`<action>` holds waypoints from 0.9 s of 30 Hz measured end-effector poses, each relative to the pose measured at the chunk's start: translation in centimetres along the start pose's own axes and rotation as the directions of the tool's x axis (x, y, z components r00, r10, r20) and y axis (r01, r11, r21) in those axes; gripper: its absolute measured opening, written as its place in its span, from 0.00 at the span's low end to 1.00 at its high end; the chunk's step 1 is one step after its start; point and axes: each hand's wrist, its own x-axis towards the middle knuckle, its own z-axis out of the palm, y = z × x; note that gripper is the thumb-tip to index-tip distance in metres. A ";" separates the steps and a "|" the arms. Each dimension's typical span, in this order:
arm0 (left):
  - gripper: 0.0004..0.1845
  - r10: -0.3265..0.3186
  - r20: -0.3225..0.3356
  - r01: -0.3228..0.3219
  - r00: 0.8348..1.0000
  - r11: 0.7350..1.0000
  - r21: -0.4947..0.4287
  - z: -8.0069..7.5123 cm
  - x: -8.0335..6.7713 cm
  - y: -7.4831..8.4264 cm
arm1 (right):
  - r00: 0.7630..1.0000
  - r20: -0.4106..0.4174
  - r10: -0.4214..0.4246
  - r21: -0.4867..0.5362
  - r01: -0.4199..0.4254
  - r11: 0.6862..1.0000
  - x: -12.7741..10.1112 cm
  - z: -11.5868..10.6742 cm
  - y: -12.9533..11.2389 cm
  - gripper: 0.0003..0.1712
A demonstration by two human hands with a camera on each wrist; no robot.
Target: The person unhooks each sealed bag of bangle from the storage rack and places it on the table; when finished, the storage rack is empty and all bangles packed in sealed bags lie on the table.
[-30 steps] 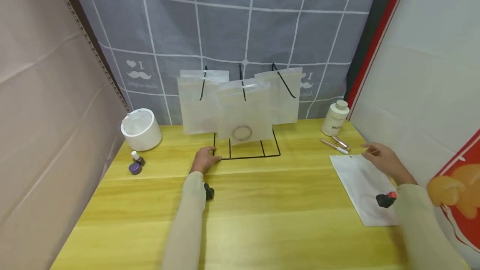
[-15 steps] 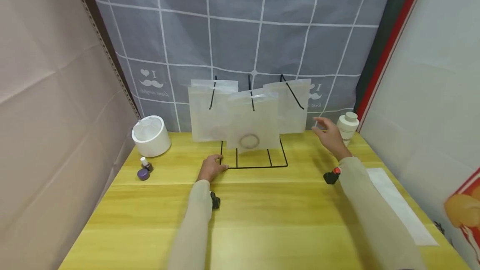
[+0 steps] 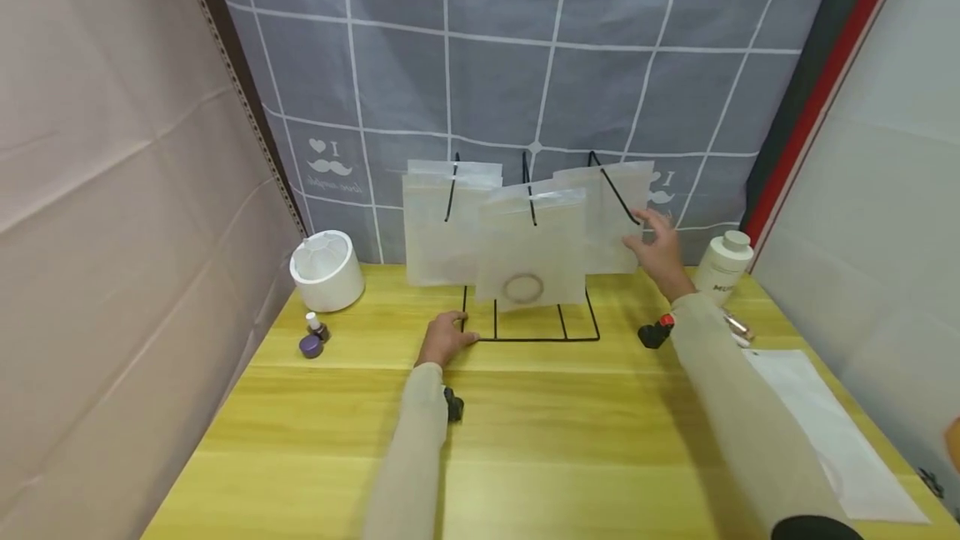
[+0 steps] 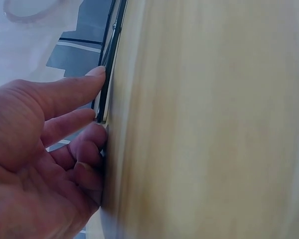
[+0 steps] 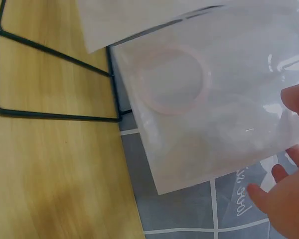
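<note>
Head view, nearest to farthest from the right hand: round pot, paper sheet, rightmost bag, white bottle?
1. Rightmost bag, left of the right hand.
2. White bottle, to the hand's right.
3. Paper sheet, lower right.
4. Round pot, far left.

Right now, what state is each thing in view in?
Wire rack: standing, left hand holding its base
Left bag: hanging
Middle bag: hanging
Right bag: hanging, right hand at its edge
White bottle: upright, capped
Small bottle: upright, capped
White container: open
Purple item: too small to tell
Paper: flat
Tubes: lying, partly hidden
</note>
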 end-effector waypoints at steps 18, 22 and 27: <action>0.27 0.021 0.015 -0.022 1.000 1.000 0.021 1.0 0.6 0.8 | 0.996 -0.024 -0.087 -0.038 0.086 0.996 -0.7 0.2 -0.5 0.25; 0.28 0.021 0.012 -0.021 1.000 1.000 0.001 1.0 0.6 0.5 | 0.992 -0.034 -0.125 -0.050 0.123 0.991 -1.1 0.3 -0.2 0.24; 0.28 0.014 -0.004 -0.014 1.000 1.000 0.010 0.4 0.4 0.2 | 0.989 -0.037 -0.144 0.014 0.144 0.989 -2.1 0.8 -1.1 0.23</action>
